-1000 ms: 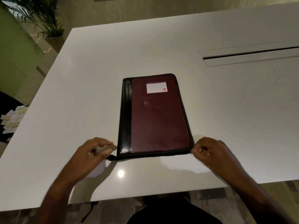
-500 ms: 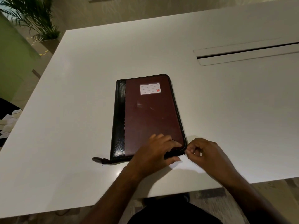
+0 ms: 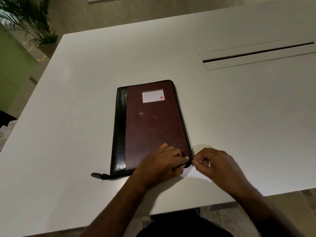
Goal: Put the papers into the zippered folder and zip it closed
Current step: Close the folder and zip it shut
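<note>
A maroon zippered folder (image 3: 153, 127) with a black spine and a white label (image 3: 153, 96) lies flat and shut on the white table (image 3: 68, 117). My left hand (image 3: 162, 165) rests on its near right corner, fingers curled over the edge and gripping it. My right hand (image 3: 215, 165) is just right of that corner, its fingertips pinched together against the zipper edge; the pull itself is hidden by my fingers. A black zipper tail (image 3: 99, 175) sticks out at the near left corner. No loose papers show on the table.
A long cable slot (image 3: 256, 53) is set into the table at the far right. A potted plant (image 3: 29, 19) and a green cabinet (image 3: 12, 69) stand off the table's left side. Small paper slips (image 3: 5, 130) lie below at the left edge.
My left hand has left the zipper tail at the near left corner and crossed to the near right corner, where it now grips the folder. My right hand stays pinched at that corner.
</note>
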The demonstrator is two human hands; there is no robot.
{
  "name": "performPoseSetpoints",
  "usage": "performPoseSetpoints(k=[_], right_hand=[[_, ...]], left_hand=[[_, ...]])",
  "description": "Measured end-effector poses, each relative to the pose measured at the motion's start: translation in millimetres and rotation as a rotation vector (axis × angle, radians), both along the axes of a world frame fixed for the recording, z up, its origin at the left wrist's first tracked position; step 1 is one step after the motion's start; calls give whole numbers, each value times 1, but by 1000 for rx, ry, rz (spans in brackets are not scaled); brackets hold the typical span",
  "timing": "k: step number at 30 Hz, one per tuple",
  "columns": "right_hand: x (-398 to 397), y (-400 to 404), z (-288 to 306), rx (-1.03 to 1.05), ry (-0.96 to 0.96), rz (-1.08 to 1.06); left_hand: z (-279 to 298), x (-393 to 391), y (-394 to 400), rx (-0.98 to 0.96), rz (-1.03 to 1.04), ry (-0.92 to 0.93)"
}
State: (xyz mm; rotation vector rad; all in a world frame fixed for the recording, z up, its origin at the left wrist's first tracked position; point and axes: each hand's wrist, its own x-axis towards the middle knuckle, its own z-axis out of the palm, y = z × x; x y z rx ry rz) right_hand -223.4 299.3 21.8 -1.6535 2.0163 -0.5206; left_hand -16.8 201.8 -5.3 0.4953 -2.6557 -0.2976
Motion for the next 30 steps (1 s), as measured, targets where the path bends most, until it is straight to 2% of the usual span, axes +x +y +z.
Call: performPoseSetpoints(k=[12, 30], right_hand=[[-17, -23, -7, -84, 144, 27], [-41, -99, -26, -178, 196, 23]], left_hand=[[-11, 0, -1, 11, -12, 104], [-16, 0, -3, 42, 3, 149]])
